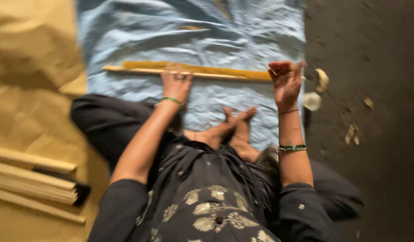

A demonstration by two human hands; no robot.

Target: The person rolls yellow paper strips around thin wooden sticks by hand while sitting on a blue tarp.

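Observation:
A long yellow wooden strip (216, 71) lies across a crumpled pale blue sheet (243, 31) in front of me. My left hand (175, 83) rests flat on the strip left of its middle, fingers apart, a ring on one finger and a green bangle at the wrist. My right hand (285, 80) is at the strip's right end, palm turned up toward me with the fingers curled; the blur hides whether it pinches anything. My bare feet (231, 127) are crossed on the sheet between my arms.
Brown paper (32, 80) covers the floor at left, with a stack of long pale wooden slats (34, 179) on it. Dark bare floor (373, 134) lies at right, with pale scraps (312, 101) near the sheet's edge.

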